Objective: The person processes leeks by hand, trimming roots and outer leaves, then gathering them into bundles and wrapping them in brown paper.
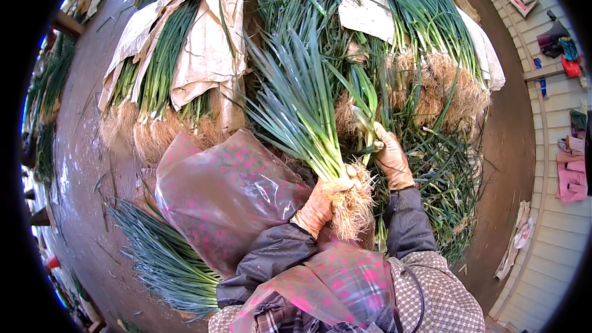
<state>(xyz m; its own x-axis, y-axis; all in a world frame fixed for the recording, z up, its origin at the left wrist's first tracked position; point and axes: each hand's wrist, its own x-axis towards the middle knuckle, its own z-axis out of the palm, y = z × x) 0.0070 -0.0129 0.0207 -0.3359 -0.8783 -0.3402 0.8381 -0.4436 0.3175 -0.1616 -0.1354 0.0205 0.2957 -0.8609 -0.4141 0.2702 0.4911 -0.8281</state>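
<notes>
My left hand [319,206], in a pale glove, grips a bunch of green onions [303,111] just above its roots. The leaves fan up and away from me, and a thick tangle of tan roots [352,208] hangs beside the fingers. My right hand [393,157], gloved too, is closed on stripped green leaves [363,97] to the right of the bunch. Across my lap lies a clear plastic apron with pink dots [231,189].
Cloth-wrapped onion bundles [162,60] lie ahead on the left, more bundles [430,23] on the right. Trimmed leaves [439,189] pile up by my right arm. A loose onion bunch [164,249] rests on the brown floor [88,185] at left. A pale panelled wall [550,134] stands at right.
</notes>
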